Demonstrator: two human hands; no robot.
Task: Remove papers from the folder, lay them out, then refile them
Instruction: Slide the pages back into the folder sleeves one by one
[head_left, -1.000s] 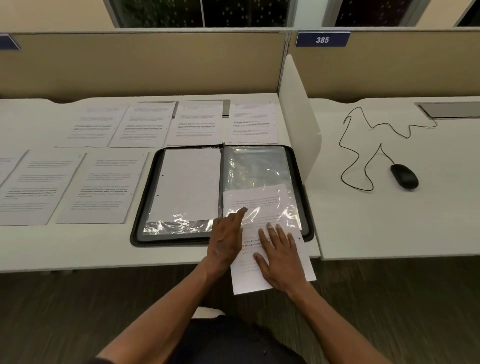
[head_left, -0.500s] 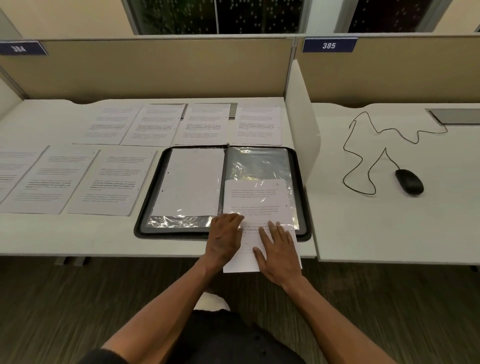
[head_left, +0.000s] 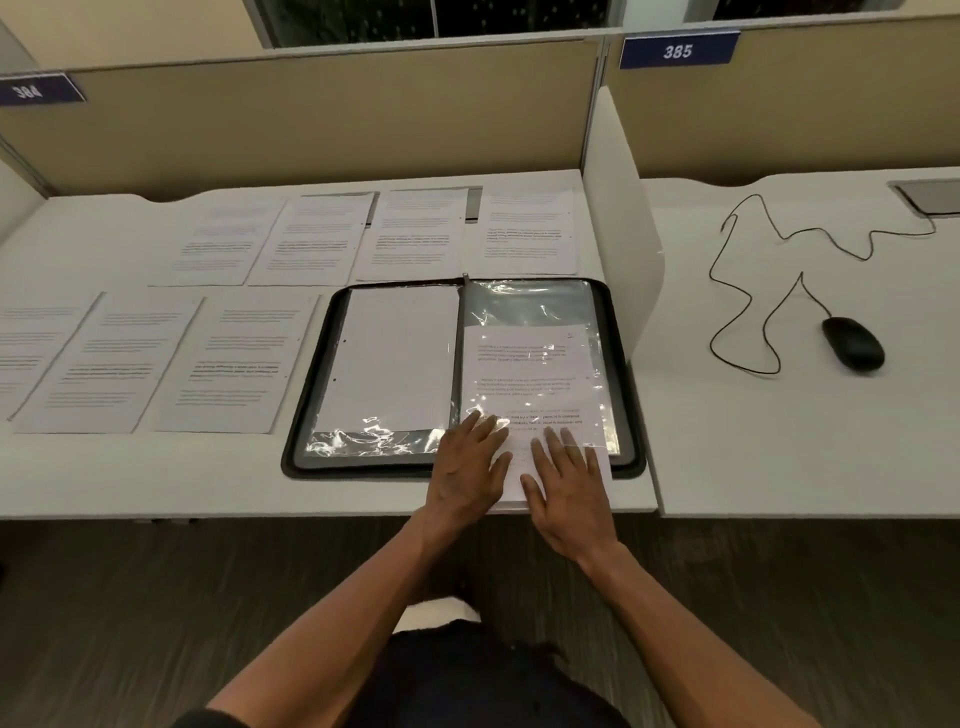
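Refile step in hand. Folder lies open at the desk's near edge; one sheet sits mostly inside the right clear sleeve, its tail sticking out toward 6 o'clock. Left hand and right hand both rest flat on that tail, fingers spread, pinching nothing. Loose papers lie at 9 and 12 o'clock of the folder. Next move likely: push the sheet toward 12 o'clock, square to the sleeve, without buckling it.
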